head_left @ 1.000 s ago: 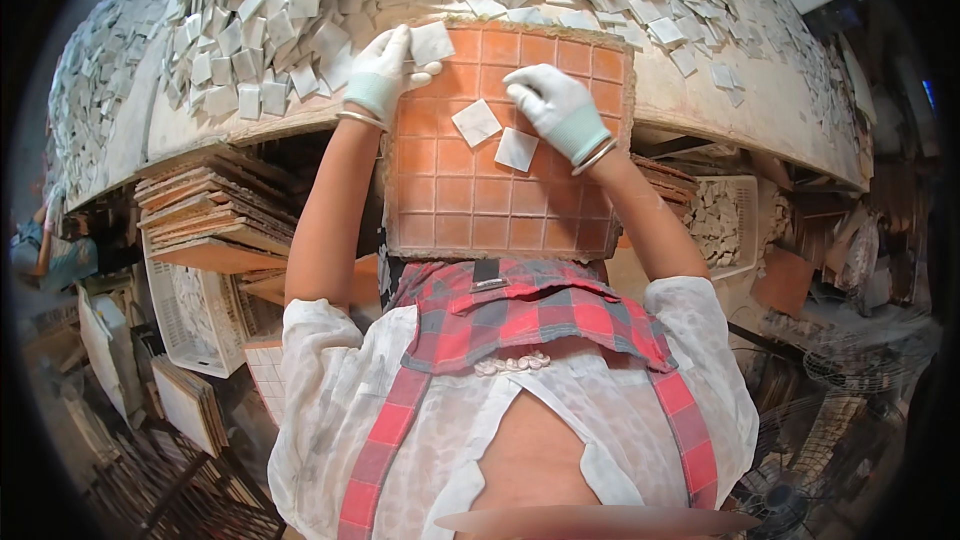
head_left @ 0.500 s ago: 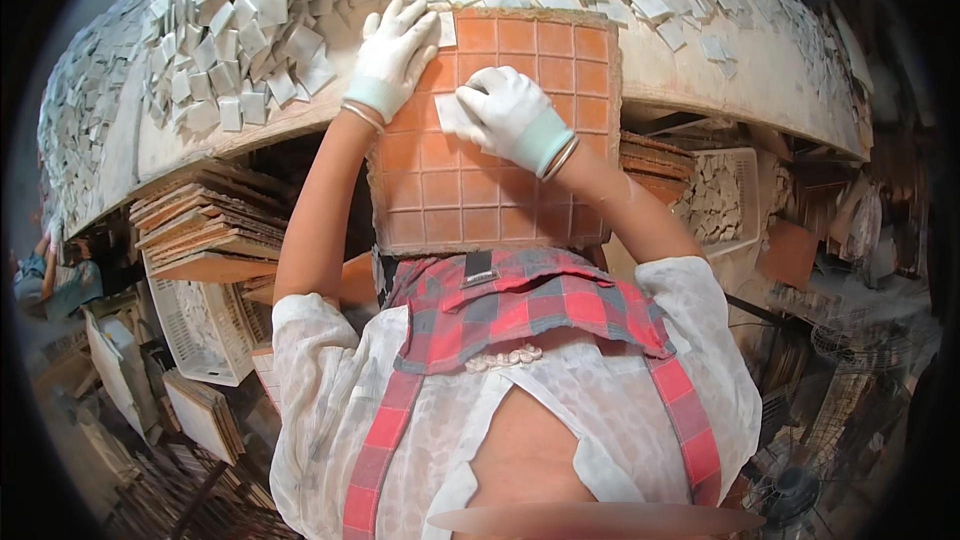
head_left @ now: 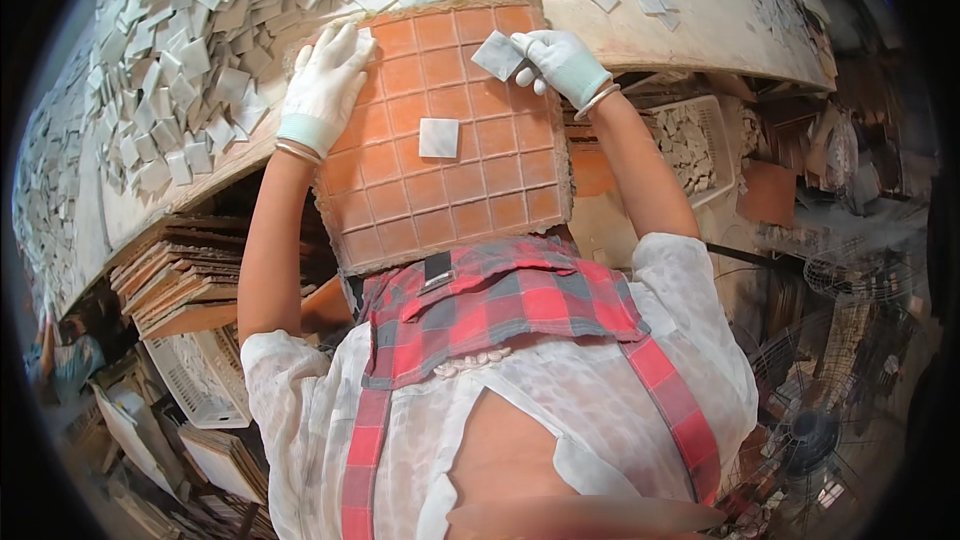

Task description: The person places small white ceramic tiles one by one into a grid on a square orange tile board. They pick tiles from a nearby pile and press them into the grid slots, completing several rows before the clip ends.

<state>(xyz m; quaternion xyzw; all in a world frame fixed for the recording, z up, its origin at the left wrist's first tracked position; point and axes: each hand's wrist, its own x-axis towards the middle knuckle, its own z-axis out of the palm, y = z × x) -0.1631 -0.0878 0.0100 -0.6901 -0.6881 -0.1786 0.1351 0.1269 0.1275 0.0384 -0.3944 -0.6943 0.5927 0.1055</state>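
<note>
A square orange board (head_left: 398, 236) with a grid of raised lines rests against my checked apron, tilted in view. My gloved left hand (head_left: 326, 83) lies over its upper left edge, fingers stretched out, partly covering a small white tile (head_left: 366, 36) at the fingertips. In the upper right part of the board, my gloved right hand (head_left: 556, 64) pinches a grey-white square tile (head_left: 496, 56) by its edge, turned cornerwise. One more white tile (head_left: 438, 138) lies flat near the board's middle.
Heaps of loose pale tiles (head_left: 165, 50) cover the curved table (head_left: 700, 52) beyond the board. Stacked boards (head_left: 180, 275) stand at left above a white crate (head_left: 205, 380). Another crate of pieces (head_left: 690, 145) is at right, with a wire-guarded fan (head_left: 808, 435) lower down.
My right hand has moved from the middle of the board toward its upper right, with a tile in its fingers. A tile now lies uncovered near the middle. The board appears more tilted.
</note>
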